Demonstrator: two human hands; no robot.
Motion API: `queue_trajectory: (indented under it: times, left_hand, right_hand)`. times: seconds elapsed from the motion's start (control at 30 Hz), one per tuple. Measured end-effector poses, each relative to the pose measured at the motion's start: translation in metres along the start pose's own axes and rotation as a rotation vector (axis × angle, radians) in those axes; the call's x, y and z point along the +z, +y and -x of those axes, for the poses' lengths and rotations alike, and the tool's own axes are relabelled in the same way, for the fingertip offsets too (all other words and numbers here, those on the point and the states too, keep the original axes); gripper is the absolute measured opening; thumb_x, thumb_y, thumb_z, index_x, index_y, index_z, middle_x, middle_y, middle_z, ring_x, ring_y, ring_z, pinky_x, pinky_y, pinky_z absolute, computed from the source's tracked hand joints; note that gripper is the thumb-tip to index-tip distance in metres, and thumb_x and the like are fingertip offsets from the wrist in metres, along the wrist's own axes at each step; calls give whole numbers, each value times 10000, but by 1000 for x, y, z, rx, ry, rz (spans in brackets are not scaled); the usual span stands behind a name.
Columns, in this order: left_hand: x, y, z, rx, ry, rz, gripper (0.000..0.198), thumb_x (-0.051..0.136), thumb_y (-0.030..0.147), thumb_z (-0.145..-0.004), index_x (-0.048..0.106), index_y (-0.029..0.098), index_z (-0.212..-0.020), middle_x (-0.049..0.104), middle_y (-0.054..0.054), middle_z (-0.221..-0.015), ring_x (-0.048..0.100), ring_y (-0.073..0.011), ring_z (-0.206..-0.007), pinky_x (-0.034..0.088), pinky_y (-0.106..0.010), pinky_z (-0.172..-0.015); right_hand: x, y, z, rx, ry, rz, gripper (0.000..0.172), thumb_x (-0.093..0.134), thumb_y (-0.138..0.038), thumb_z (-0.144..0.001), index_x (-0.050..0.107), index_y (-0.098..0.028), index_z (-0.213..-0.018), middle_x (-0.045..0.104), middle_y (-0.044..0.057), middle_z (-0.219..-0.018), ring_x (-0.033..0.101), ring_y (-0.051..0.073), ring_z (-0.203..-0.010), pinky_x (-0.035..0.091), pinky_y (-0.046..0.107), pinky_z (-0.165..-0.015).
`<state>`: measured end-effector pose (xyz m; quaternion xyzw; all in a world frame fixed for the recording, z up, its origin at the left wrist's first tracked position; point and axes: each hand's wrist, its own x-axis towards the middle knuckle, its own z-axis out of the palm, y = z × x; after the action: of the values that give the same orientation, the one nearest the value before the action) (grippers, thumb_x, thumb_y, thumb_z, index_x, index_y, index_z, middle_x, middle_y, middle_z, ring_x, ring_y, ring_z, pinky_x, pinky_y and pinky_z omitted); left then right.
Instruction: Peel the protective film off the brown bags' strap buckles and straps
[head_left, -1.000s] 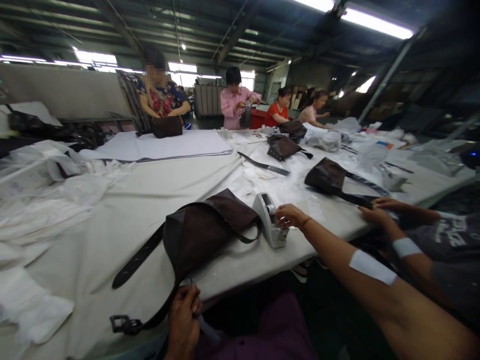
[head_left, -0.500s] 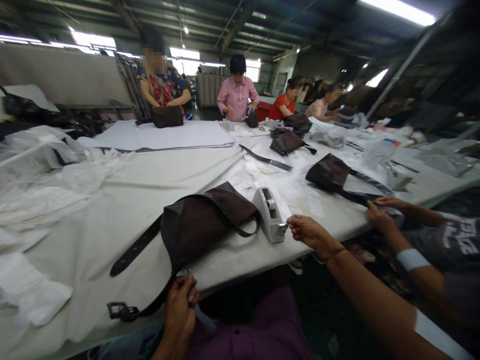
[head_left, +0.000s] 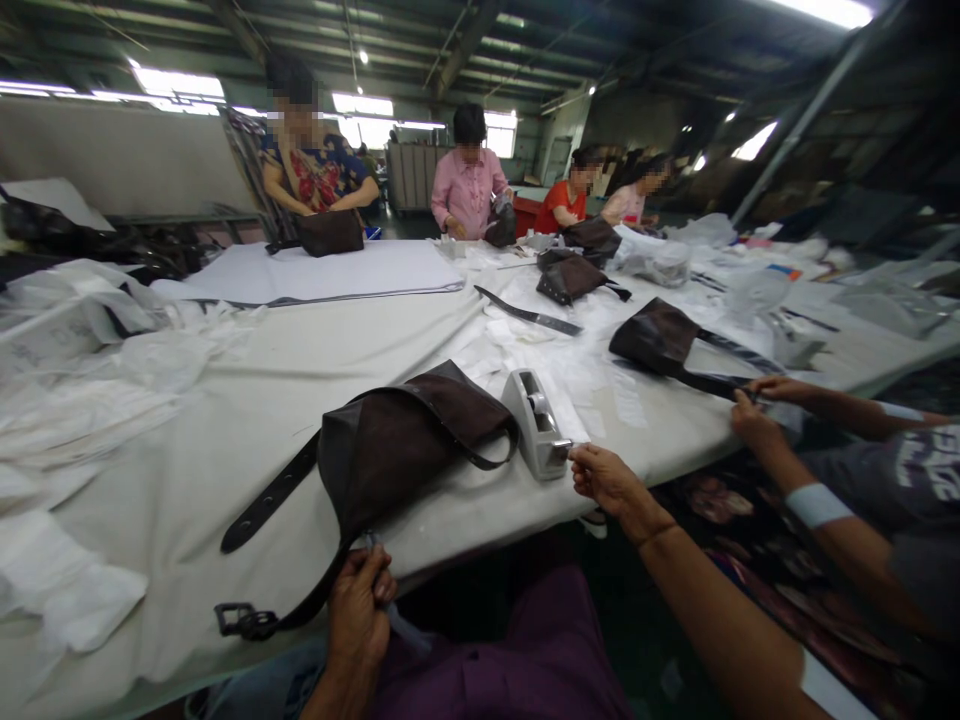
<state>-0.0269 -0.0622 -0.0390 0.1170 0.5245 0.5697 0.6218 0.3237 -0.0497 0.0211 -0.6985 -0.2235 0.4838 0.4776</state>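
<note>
Brown bag (head_left: 412, 445) lies on the bench (head_left: 255, 400), tape dispenser (head_left: 529, 428) at its three o'clock; right hand (head_left: 609, 482), arm outstretched, pinches fingertips beside the dispenser; left hand (head_left: 364, 600), at seven o'clock, grasps translucent plastic (head_left: 406, 632).

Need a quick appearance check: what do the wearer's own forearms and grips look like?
Both the left grip and right grip are bare, five-fingered hands without gloves. No sleeve shows on either visible forearm. The right wrist has a thin band; farther up is a white patch, cut off by the picture edge, material unclear. No cables visible.
</note>
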Motion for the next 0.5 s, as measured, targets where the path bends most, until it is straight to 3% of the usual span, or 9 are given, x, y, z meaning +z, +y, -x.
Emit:
queue_trajectory:
  times: [0.07,0.2,0.27,0.37,0.5]
  left_hand:
    - [0,-1,-2,1,-5,-4,467,862,295,-444,481,173,-685,551,57,-561,339,-15,-361,242,-160,-360]
    - [-1,-2,-6,-2,-21,9,481,865,291,-438,472,176,-690,548,58,-560,340,-16,-357,243,-160,-359]
    - [-1,-2,-5,1,-16,17,473,857,292,-455,465,176,-692,540,60,-563,334,-11,-355,235,-159,-363]
    - [1,-2,2,13,2,14,481,846,315,-470,444,180,-698,521,63,-561,324,-6,-354,218,-158,-370]
    - [3,-5,3,40,-7,32,469,803,384,-536,410,192,-707,490,72,-570,312,-7,-362,214,-170,-382]
  right_hand:
    - [-1,3,-5,-49,46,41,132,585,-279,-713,486,-195,-693,485,-44,-547,421,75,-428,356,205,-444]
    - [-12,18,-1,-255,165,443,156,600,-196,-656,484,-196,-551,461,-37,-507,451,102,-499,331,212,-490]
    - [-13,29,11,-288,146,593,184,607,-188,-640,490,-196,-498,460,-28,-479,462,120,-513,329,225,-504]
    - [6,38,36,-301,-15,610,157,587,-306,-721,576,-198,-607,505,-18,-498,466,134,-488,344,245,-498]
    - [81,28,60,-341,-425,494,201,598,-394,-746,603,-195,-720,505,-18,-552,450,122,-501,350,238,-491]
